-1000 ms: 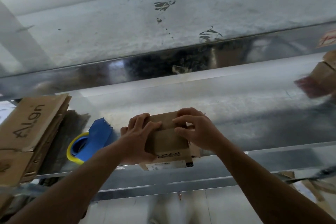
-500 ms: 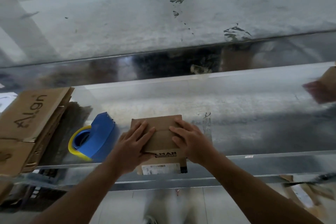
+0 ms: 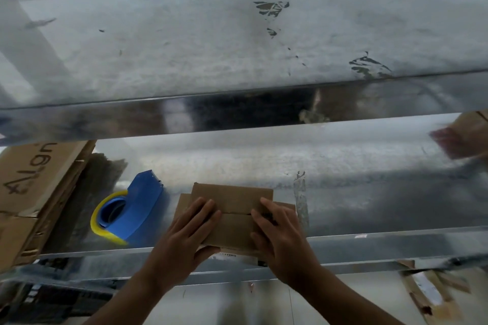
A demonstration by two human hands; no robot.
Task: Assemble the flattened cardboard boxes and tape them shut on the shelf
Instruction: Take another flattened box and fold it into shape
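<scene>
A handwritten word, read as "Align", is seen in dark marker, turned away from the viewer, on the top sheet of the flattened cardboard stack (image 3: 29,187) at the left end of the shelf (image 3: 369,192). A white label (image 3: 232,257) is carried on the front face of the small cardboard box (image 3: 232,196); its print is too blurred to be read.

The box is set at the front edge of the shelf, near the middle, with its two top flaps folded down and met at a seam. The left grip (image 3: 184,235) is laid flat on the left side of the flaps, fingers straight and spread, thumb set against the front face. The right grip (image 3: 280,237) is pressed flat on the right side likewise, fingers extended across the seam. Nothing is clasped by either grip; both forearms are reached up over the shelf's front edge.

A blue tape dispenser (image 3: 142,206) with a yellow roll (image 3: 97,221) is stood just left of the box, between it and the stack. A strip of tape (image 3: 301,198) is stuck to the shelf just right of the box. A blurred cardboard piece (image 3: 464,137) is seen at the right end. An upper shelf (image 3: 211,47) is hung above, and cardboard scraps (image 3: 427,295) are seen below the right front edge.
</scene>
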